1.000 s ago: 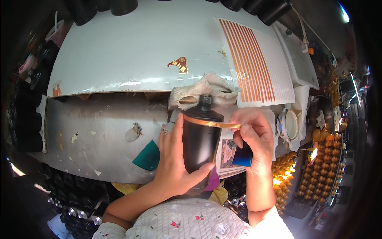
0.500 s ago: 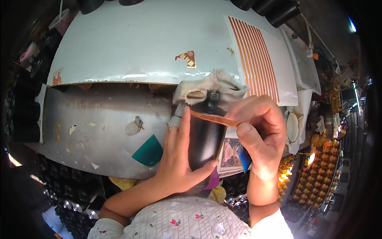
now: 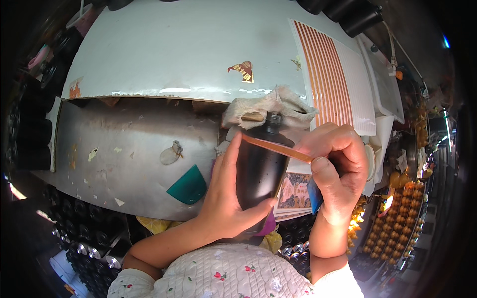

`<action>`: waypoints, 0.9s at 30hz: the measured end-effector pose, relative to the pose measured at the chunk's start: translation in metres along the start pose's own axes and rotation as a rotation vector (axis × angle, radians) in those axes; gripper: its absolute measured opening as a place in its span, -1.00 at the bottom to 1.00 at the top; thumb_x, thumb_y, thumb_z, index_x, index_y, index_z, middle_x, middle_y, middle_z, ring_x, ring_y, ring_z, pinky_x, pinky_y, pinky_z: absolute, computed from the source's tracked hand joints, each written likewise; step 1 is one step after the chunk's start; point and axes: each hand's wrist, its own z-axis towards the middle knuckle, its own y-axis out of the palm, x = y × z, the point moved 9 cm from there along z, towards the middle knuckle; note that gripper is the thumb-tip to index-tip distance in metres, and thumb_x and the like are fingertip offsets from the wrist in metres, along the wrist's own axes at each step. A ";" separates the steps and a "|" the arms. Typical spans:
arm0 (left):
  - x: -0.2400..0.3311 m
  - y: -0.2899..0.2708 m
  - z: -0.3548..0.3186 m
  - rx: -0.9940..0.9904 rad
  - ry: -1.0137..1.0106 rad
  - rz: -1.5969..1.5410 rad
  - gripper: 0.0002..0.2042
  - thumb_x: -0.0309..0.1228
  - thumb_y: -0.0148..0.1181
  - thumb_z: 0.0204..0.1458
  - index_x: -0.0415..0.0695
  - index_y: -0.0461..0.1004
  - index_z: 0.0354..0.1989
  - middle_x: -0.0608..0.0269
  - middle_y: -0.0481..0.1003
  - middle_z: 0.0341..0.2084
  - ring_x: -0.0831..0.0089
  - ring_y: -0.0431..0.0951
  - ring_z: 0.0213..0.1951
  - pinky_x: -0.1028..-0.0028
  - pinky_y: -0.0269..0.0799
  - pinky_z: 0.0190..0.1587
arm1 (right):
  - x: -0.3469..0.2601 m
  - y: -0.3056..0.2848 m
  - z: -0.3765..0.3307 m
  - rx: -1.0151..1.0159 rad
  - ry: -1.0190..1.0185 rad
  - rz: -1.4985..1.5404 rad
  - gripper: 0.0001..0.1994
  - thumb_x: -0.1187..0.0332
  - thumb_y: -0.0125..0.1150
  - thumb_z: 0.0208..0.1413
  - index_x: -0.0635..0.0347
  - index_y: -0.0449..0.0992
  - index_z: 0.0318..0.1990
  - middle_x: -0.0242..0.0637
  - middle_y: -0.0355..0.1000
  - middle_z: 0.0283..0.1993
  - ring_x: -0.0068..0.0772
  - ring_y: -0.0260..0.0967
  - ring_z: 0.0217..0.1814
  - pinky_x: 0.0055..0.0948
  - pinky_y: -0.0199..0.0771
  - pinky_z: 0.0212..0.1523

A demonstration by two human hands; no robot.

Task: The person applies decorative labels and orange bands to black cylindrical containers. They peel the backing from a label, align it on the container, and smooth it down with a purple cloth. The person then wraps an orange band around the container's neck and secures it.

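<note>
A black bottle (image 3: 261, 171) with a narrow neck stands or leans in front of me, its neck toward a crumpled grey cloth (image 3: 248, 108). My left hand (image 3: 223, 201) is wrapped round its left side, thumb across the front, index fingertip at the left end of a copper-coloured strip (image 3: 276, 147). That strip lies across the bottle's shoulder, slanting down to the right. My right hand (image 3: 340, 169) pinches its right end between thumb and forefinger, off the bottle's side. A blue object (image 3: 314, 194) shows beside the right wrist, partly hidden.
A sheet of copper-coloured strips (image 3: 325, 74) lies on the white board (image 3: 189, 49) at the far right. On the metal bench (image 3: 124, 164) are a green scraper (image 3: 189, 185) and a small tied pouch (image 3: 171, 153). Printed sheets (image 3: 294, 191) lie right of the bottle. Black bottles (image 3: 32, 129) stand at left.
My right hand has shifted a little right and down with the strip's end, so the strip slants more. My left hand keeps its hold on the bottle. The whole view has moved slightly.
</note>
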 end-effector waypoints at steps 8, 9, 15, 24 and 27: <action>0.009 -0.001 0.003 -0.036 0.019 0.117 0.08 -0.28 0.42 -0.11 -0.34 -0.25 0.48 -0.20 0.24 0.13 0.02 0.31 0.08 0.18 0.22 0.18 | 0.014 -0.014 -0.012 0.064 0.127 0.064 -0.94 0.62 0.09 0.02 0.27 0.39 -0.38 -0.17 0.48 -0.28 -0.67 0.30 -0.38 -0.60 0.34 -0.33; 0.009 -0.001 0.004 -0.041 0.008 0.112 0.08 -0.29 0.42 -0.11 -0.34 -0.26 0.48 -0.20 0.24 0.13 0.02 0.31 0.07 0.18 0.22 0.17 | 0.013 -0.013 -0.011 0.054 0.106 0.062 -0.93 0.63 0.09 0.00 0.27 0.39 -0.39 -0.18 0.48 -0.28 -0.67 0.29 -0.38 -0.61 0.33 -0.33; 0.018 0.002 0.002 -0.006 0.032 0.060 0.07 -0.36 0.39 -0.07 -0.32 -0.31 0.48 -0.19 0.16 0.23 0.01 0.24 0.22 0.16 0.13 0.29 | -0.002 0.000 0.004 0.000 0.009 -0.006 -0.91 0.64 0.09 -0.07 0.26 0.39 -0.39 -0.23 0.51 -0.28 -0.71 0.22 -0.41 -0.66 0.21 -0.39; 0.005 0.001 -0.006 0.065 0.015 -0.099 -0.04 -0.39 0.37 -0.02 -0.35 -0.17 0.47 -0.13 0.28 0.13 0.08 0.34 0.10 0.25 0.23 0.19 | -0.020 0.015 0.011 -0.118 -0.061 -0.106 -0.82 0.39 0.21 0.09 0.27 0.33 -0.35 -0.09 0.45 -0.31 -0.34 0.43 -0.25 -0.40 0.43 -0.13; 0.010 0.000 -0.006 0.057 0.062 -0.010 -0.05 -0.37 0.38 -0.01 -0.36 -0.13 0.46 -0.08 0.32 0.02 0.15 0.35 -0.04 0.30 0.27 0.06 | -0.024 0.015 0.010 -0.114 -0.086 -0.105 -0.80 0.37 0.23 0.11 0.27 0.34 -0.35 -0.08 0.46 -0.31 -0.33 0.44 -0.25 -0.41 0.43 -0.14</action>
